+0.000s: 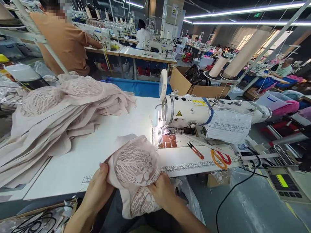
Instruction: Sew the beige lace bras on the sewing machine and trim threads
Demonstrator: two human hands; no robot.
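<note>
Both my hands hold a pale pink lace bra piece [133,168] at the near edge of the white sewing table [116,129]. My left hand [98,187] grips its left side with the thumb on top. My right hand [162,191] is closed on its lower right side. The piece lies partly on the table and partly hangs over the edge toward my lap. The white sewing machine [194,111] stands just beyond it to the right, its lamp lit over the needle area [163,131].
A big pile of the same pink garments [55,110] covers the table's left. Red thread snips [195,150] and orange-handled scissors [220,158] lie to the right of the needle. A person in an orange shirt [64,38] sits ahead on the left.
</note>
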